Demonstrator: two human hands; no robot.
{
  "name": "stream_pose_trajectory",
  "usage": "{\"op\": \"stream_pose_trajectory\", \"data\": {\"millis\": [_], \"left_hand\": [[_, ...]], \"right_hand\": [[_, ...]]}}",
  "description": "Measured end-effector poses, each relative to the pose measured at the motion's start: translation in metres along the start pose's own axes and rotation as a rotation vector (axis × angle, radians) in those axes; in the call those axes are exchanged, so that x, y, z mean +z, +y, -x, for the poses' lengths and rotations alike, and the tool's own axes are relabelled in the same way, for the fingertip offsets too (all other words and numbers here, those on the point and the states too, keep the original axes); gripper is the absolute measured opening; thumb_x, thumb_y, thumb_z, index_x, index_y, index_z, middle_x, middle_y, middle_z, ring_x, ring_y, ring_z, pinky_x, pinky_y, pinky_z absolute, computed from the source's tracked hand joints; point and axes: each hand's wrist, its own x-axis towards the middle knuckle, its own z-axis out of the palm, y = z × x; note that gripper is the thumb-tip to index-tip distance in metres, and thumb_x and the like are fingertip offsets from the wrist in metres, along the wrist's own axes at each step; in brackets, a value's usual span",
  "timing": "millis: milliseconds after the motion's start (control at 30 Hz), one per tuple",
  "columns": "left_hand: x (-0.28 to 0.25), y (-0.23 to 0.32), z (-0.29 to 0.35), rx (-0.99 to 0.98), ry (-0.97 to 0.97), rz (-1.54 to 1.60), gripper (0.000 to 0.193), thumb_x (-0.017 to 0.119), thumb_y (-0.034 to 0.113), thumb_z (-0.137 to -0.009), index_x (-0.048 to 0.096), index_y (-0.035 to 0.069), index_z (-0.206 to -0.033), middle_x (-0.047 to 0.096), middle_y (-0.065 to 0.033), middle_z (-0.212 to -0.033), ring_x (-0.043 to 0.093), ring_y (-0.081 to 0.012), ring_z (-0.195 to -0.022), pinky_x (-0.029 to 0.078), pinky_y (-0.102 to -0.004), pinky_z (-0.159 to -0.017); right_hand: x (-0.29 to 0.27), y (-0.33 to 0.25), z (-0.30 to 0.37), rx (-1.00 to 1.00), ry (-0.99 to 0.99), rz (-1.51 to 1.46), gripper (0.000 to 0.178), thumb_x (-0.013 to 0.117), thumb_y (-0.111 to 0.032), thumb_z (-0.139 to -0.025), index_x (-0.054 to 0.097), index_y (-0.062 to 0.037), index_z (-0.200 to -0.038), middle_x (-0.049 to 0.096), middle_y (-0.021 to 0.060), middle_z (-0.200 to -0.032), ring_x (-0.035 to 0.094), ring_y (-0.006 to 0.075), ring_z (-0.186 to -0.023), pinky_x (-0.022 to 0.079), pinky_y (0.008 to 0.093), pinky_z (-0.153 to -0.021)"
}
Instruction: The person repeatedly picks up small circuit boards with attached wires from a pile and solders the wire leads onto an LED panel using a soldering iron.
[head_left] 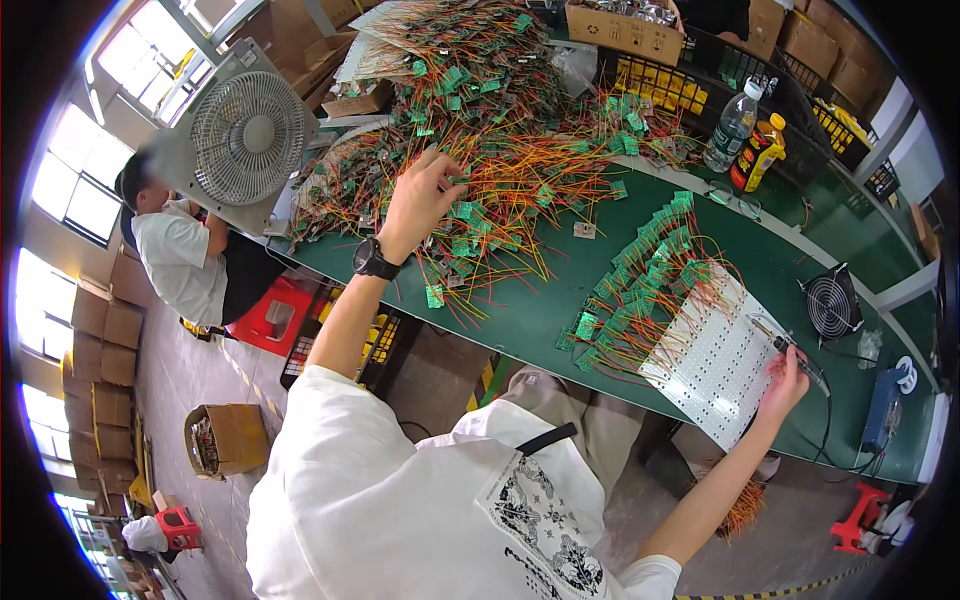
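My left hand (426, 196), with a black watch on its wrist, reaches into a big heap of small green circuit boards with red and yellow wires (500, 190). Its fingers are curled together among the wires; whatever they pinch is hidden. On the right, my right hand (786, 382) grips a soldering iron (779, 343) above a white perforated board (705, 370). Rows of green circuit boards (640, 285) lie along that board's left side, their wires reaching onto it.
A small black fan (832, 305) and a blue soldering station (880, 408) stand at the right. Behind are a clear bottle (733, 127) and a yellow-labelled bottle (758, 154). A large fan (250, 140) stands at the left, near a seated person (180, 255).
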Motion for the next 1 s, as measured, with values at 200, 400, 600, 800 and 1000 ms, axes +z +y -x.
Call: {"op": "stream_pose_trajectory", "data": {"millis": [200, 400, 600, 800, 1000], "left_hand": [[0.004, -0.002, 0.0, 0.119, -0.034, -0.238, 0.022, 0.07, 0.017, -0.08, 0.065, 0.005, -0.097, 0.062, -0.0095, -0.093, 0.062, -0.0268, -0.089, 0.052, -0.0381, -0.071], [-0.003, 0.016, -0.001, -0.017, -0.144, -0.193, 0.017, 0.07, 0.016, -0.08, 0.068, 0.004, -0.092, 0.061, -0.0102, -0.094, 0.061, -0.0286, -0.091, 0.049, -0.0396, -0.079], [0.001, 0.036, -0.015, 0.197, 0.272, -0.06, 0.012, 0.074, 0.012, -0.08, 0.069, 0.003, -0.088, 0.063, -0.0104, -0.097, 0.061, -0.027, -0.088, 0.049, -0.0354, -0.08], [0.042, 0.079, -0.009, -0.162, 0.015, 0.671, 0.016, 0.062, 0.011, -0.094, 0.062, -0.003, -0.103, 0.071, -0.0075, -0.094, 0.066, -0.0115, -0.085, 0.05, -0.0245, -0.077], [0.096, 0.134, -0.018, -0.204, -0.406, 1.048, 0.023, 0.055, 0.001, -0.095, 0.055, -0.007, -0.116, 0.07, -0.0142, -0.098, 0.068, -0.0181, -0.094, 0.053, -0.0283, -0.085]], "right_hand": [[0.001, 0.001, -0.001, 0.009, 0.008, -0.014, 0.02, 0.067, -0.015, -0.09, 0.063, 0.0025, -0.1, 0.061, 0.0058, -0.069, 0.056, 0.0116, -0.054, 0.04, 0.0229, -0.051], [0.0, 0.003, -0.002, -0.007, 0.021, 0.001, 0.022, 0.068, -0.015, -0.09, 0.063, 0.003, -0.101, 0.062, 0.0056, -0.069, 0.056, 0.0111, -0.054, 0.04, 0.0229, -0.052], [-0.001, 0.002, -0.003, 0.009, 0.028, 0.0, 0.022, 0.068, -0.015, -0.09, 0.064, 0.0027, -0.101, 0.063, 0.0059, -0.069, 0.057, 0.0112, -0.055, 0.04, 0.0232, -0.052], [0.001, -0.002, 0.0, 0.01, 0.057, 0.011, 0.021, 0.069, -0.014, -0.089, 0.064, 0.0028, -0.101, 0.063, 0.0068, -0.069, 0.057, 0.0117, -0.054, 0.041, 0.023, -0.05], [0.003, -0.005, 0.001, 0.038, 0.087, -0.018, 0.019, 0.068, -0.011, -0.088, 0.063, 0.004, -0.099, 0.061, 0.0075, -0.068, 0.056, 0.0135, -0.055, 0.042, 0.0251, -0.051]]}}
